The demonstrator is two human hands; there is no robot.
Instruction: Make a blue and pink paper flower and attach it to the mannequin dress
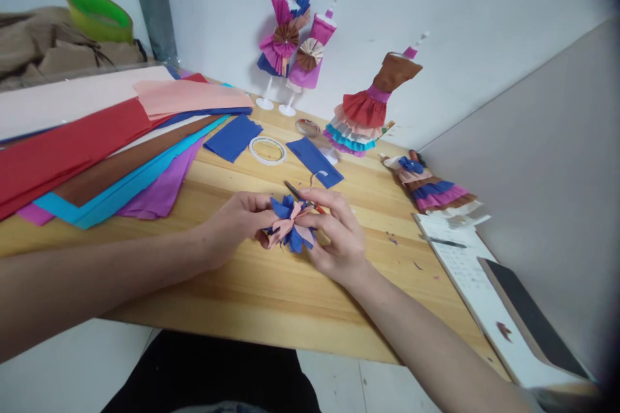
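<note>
A blue and pink paper flower (293, 227) is between my two hands, above the wooden table (232, 297). My left hand (245, 216) pinches its left side between thumb and fingers. On the right side, my right hand (339, 232) grips the petals with closed fingers. Small scissors (294, 190) with an orange-red part lie behind the flower, close to my right fingers; whether the hand holds them is hard to tell. Just beyond are two blue paper pieces (233, 138) (316, 161) and a white tape roll (268, 150).
Coloured paper sheets (116, 135) spread over the left side. Dressed mannequins (285, 39) stand at the back, near a clear tape roll (307, 128). At right are a ruffled dress (436, 190), written paper (455, 264), a pen (448, 243) and a dark tablet-like object (530, 316).
</note>
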